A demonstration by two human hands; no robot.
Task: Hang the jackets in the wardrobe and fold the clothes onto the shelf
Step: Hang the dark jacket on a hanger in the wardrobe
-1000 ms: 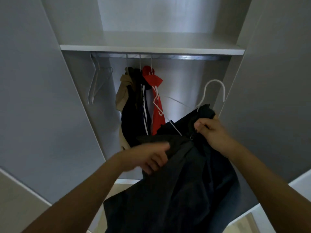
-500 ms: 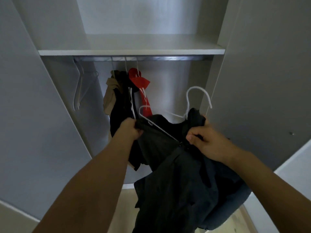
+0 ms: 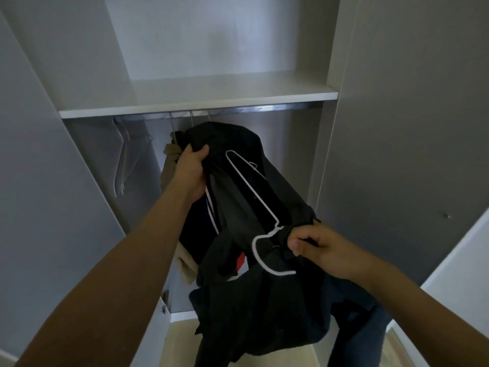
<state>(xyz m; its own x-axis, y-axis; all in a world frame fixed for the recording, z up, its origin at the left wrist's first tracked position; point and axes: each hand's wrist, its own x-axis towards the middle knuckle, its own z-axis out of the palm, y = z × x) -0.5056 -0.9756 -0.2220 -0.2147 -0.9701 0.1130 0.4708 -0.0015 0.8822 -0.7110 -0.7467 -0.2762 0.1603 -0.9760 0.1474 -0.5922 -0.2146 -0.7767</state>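
A jacket [image 3: 238, 207] is hanging between two hands, the left hand [image 3: 191, 168] far and left, the right hand [image 3: 317, 247] near and right. A hanger [image 3: 254, 192] is lying on it. Behind, the rail [image 3: 277, 108] is running under the shelf [image 3: 198, 102], with spare hangers [image 3: 124, 157] dangling far left.

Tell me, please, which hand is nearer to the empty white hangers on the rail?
Left. The left hand grips the dark jacket just right of the empty hangers; the right hand is lower and farther right, pinching the jacket by its hanger's hook.

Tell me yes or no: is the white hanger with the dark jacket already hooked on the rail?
No. The white hanger lies tilted in the dark jacket, gripped by both hands well below the rail.
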